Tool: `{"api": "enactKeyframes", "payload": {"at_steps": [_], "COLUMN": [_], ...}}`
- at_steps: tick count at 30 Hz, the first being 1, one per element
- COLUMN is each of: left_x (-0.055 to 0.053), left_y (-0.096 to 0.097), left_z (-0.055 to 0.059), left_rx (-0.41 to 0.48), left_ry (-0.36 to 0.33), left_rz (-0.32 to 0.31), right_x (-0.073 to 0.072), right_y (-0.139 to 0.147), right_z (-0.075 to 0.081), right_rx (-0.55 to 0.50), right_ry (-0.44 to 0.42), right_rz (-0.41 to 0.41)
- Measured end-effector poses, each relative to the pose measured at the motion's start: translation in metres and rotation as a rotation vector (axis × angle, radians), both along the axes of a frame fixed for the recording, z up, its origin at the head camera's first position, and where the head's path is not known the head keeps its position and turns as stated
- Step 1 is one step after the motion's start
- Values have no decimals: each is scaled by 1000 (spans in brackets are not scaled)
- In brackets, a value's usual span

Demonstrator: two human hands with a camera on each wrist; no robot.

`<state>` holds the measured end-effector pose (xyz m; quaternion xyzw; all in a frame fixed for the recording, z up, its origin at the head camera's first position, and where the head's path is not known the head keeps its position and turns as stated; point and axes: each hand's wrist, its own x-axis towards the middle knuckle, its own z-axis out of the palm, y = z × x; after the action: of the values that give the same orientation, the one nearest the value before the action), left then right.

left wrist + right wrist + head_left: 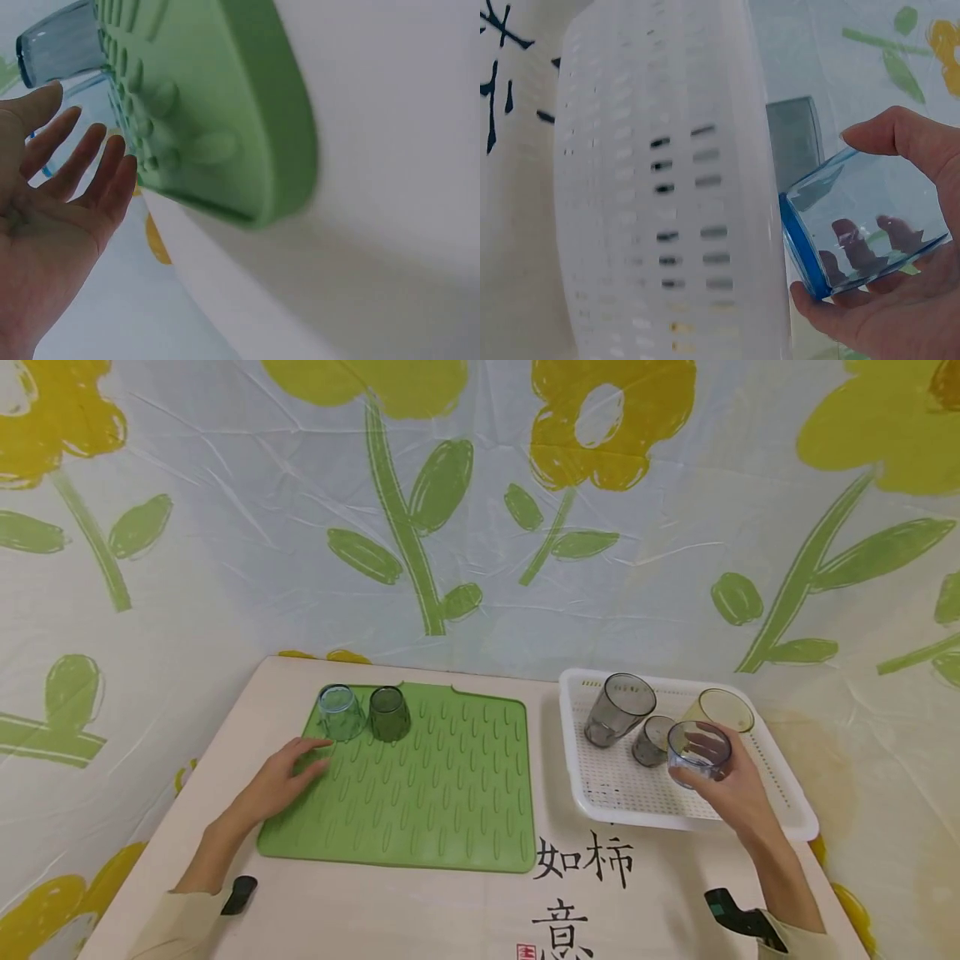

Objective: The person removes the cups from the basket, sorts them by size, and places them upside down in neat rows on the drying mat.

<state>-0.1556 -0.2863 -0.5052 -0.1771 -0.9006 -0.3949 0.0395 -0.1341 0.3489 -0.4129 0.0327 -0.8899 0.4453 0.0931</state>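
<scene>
My right hand [738, 789] grips a clear blue drinking glass [686, 758] over the right part of a white plastic basket [630, 817]. In the right wrist view, the thumb lies along one side of the blue glass [862, 217] and the fingers show through its wall from the other. My left hand [285, 777] hovers at the left edge of a green drying mat [435, 827], its fingers loosely spread and holding nothing. Just beyond its fingertips, a light blue glass [341, 718] and a dark grey glass [390, 720] stand upside down side by side at the mat's back left.
Inside the basket are a tall grey glass [617, 714], a small grey glass [651, 745] and a yellow-tinted glass [723, 708], close to the right hand. The pale table [375, 910] carries black written characters [585, 860] at its front. A flower-printed cloth [487, 610] hangs behind.
</scene>
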Motion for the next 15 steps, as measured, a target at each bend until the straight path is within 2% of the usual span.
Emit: {"api": "enactKeyframes", "payload": {"at_steps": [7,11,15], "left_x": [-2,-3,-5], "left_y": [19,29,38], "left_z": [6,10,15], "left_rx": [39,65,87], "left_ry": [51,34,25], "left_rz": [-18,-14,-9], "right_x": [-7,-10,-14], "right_y": [-24,-39,-52], "right_z": [0,2,4], "right_rx": [-92,-88,-146], "right_ry": [25,26,34], "right_rz": [49,50,75]}}
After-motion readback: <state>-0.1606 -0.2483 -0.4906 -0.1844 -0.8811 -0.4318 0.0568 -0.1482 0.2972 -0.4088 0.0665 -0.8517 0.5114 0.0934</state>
